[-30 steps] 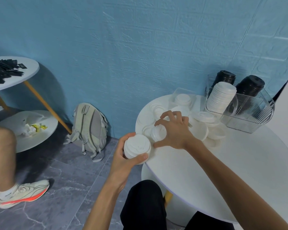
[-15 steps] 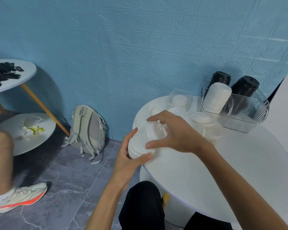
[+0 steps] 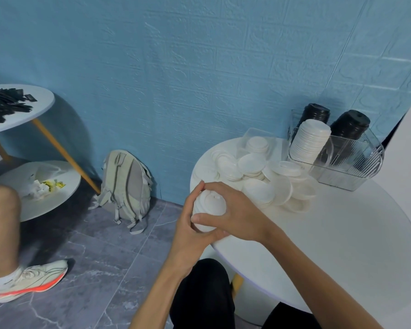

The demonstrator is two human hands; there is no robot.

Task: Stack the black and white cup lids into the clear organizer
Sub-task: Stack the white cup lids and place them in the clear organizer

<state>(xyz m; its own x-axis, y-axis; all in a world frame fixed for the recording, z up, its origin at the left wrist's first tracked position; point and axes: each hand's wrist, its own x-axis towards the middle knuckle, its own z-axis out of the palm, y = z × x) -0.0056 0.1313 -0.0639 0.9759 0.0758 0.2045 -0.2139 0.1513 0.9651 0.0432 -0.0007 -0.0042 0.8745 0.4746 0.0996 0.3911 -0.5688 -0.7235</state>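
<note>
A small stack of white lids (image 3: 210, 206) sits between both hands at the near left edge of the round white table (image 3: 330, 233). My left hand (image 3: 188, 224) cups the stack from the left and below. My right hand (image 3: 237, 214) grips it from the right, thumb across the front. Several loose white lids (image 3: 259, 176) lie in a heap behind. The clear organizer (image 3: 351, 162) stands at the back right, holding a tall white lid stack (image 3: 309, 141) and two black lid stacks (image 3: 349, 124).
A grey backpack (image 3: 126, 184) leans on the blue wall left of the table. Further left stands a two-tier side table (image 3: 33, 105) with black items on top. Another person's leg and white-and-orange shoe (image 3: 29, 279) are at the far left.
My right hand lifted a white lid from the table and brought it onto the stack in my left hand. Both hands now close around the stack.
</note>
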